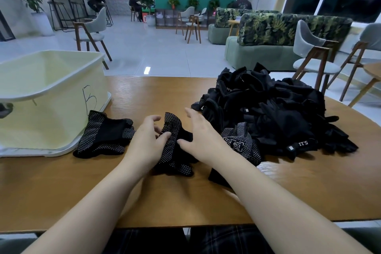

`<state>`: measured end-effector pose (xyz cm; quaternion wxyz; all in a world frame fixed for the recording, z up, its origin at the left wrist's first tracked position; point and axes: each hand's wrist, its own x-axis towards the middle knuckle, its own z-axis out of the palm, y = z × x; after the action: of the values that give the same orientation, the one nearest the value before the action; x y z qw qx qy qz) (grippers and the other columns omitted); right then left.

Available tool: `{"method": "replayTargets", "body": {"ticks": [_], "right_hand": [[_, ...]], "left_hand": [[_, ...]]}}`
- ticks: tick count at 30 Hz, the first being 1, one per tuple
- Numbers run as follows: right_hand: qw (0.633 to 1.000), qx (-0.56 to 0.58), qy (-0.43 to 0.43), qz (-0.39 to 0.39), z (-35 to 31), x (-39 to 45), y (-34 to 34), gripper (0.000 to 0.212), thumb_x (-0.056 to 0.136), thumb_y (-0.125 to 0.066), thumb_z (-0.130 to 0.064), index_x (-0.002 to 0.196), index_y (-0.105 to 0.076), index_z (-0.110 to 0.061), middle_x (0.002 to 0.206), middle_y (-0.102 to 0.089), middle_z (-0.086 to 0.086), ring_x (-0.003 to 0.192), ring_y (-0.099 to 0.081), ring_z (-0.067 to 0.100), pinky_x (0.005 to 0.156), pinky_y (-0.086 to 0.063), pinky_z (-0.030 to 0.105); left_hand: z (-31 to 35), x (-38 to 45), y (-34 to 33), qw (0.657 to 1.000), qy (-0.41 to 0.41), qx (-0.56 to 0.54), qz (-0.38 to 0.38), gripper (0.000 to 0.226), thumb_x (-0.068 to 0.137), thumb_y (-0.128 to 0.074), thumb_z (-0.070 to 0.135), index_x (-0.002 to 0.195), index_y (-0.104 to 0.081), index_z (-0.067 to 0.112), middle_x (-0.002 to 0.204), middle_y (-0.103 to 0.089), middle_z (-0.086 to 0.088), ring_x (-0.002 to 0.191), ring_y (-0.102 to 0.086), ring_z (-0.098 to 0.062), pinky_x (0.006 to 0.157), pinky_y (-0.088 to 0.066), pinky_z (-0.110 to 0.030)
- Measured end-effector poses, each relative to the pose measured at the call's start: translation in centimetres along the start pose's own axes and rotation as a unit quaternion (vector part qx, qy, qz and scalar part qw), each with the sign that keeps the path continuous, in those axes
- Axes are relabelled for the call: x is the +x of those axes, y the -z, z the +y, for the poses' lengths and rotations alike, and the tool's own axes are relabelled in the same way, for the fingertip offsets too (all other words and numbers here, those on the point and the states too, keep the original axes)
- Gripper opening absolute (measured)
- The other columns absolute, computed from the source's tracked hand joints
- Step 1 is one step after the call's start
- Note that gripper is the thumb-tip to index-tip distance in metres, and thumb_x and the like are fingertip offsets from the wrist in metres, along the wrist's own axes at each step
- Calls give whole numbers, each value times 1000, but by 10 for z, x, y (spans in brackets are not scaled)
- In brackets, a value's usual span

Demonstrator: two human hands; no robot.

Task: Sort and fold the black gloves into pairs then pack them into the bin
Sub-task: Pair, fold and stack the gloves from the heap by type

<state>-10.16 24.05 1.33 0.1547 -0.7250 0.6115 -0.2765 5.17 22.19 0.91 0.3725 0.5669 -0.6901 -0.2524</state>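
Black dotted glove (175,146) half hidden behind both hands.

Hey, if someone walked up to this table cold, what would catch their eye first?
Probably the big heap of black gloves piled on the right side of the wooden table. Next, the two hands at the centre: the left hand pinches a dotted glove while the right hand rests on it with fingers spread. The pale yellow bin stands at the left, with a folded dotted pair lying beside it.

The bin (51,88) is cut off left, its contents perhaps hidden.
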Motion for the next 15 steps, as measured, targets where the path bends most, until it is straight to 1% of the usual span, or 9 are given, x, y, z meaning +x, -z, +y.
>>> {"method": "replayTargets", "body": {"ticks": [2,4,6,7,8,9,11,13,15], "right_hand": [[999,30,12,-13,-4,4,3,90,83,-68,-27,152,-9,-22,156,-23,-1,143,-19,15,117,-21,34],[998,41,27,-25,-7,9,3,97,80,-71,-25,152,-6,-23,156,-24,0,143,-19,14,117,-21,36],[998,44,39,-27,-11,15,2,99,77,-73,-24,152,-9,-23,153,-29,2,141,-23,16,116,-23,37],[998,44,45,-25,-13,18,2,96,76,-74,-24,151,-14,-22,149,-34,3,139,-26,17,114,-25,38],[997,45,52,-19,-15,21,3,90,75,-74,-24,149,-23,-20,143,-40,4,134,-31,19,112,-29,38],[997,49,60,-11,-17,23,3,79,76,-75,-24,143,-34,-18,134,-47,4,128,-37,19,108,-33,37],[994,73,78,1,-21,25,1,51,80,-73,-23,125,-52,-15,117,-56,2,112,-47,15,97,-39,28],[990,118,80,-8,-26,25,-3,33,86,-68,-21,116,-55,-16,109,-59,-1,100,-52,10,85,-39,20],[984,159,71,-24,-31,25,-10,28,91,-61,-20,117,-50,-20,104,-58,-7,89,-53,6,78,-37,19]], "left_hand": [[2,2,7,1000,-15,-4,-11,37,89,-63,17,125,-56,19,96,-61,5,85,-60,-15,79,-45,-28],[3,3,15,999,-43,-1,-10,28,88,-63,15,115,-65,23,99,-64,3,84,-62,-15,82,-50,-33],[4,4,23,998,-65,-10,-8,23,88,-62,14,104,-67,30,99,-63,3,82,-62,-15,80,-51,-36],[4,4,27,997,-71,-24,-11,23,88,-61,14,96,-65,36,96,-63,4,78,-62,-15,75,-52,-35],[4,4,31,996,-74,-39,-16,26,89,-61,15,90,-61,41,92,-63,6,73,-62,-13,69,-51,-33],[3,3,35,996,-73,-50,-22,29,90,-60,15,86,-58,44,88,-63,9,67,-61,-11,63,-48,-30],[-1,4,42,995,-72,-59,-26,27,91,-58,18,86,-58,44,87,-63,11,65,-59,-6,61,-43,-26],[-6,4,50,996,-73,-58,-18,23,92,-57,19,91,-60,41,88,-64,13,66,-59,-4,62,-42,-25],[-12,6,57,996,-67,-62,3,23,93,-56,20,91,-60,42,81,-63,14,64,-59,-3,61,-44,-26]]}}
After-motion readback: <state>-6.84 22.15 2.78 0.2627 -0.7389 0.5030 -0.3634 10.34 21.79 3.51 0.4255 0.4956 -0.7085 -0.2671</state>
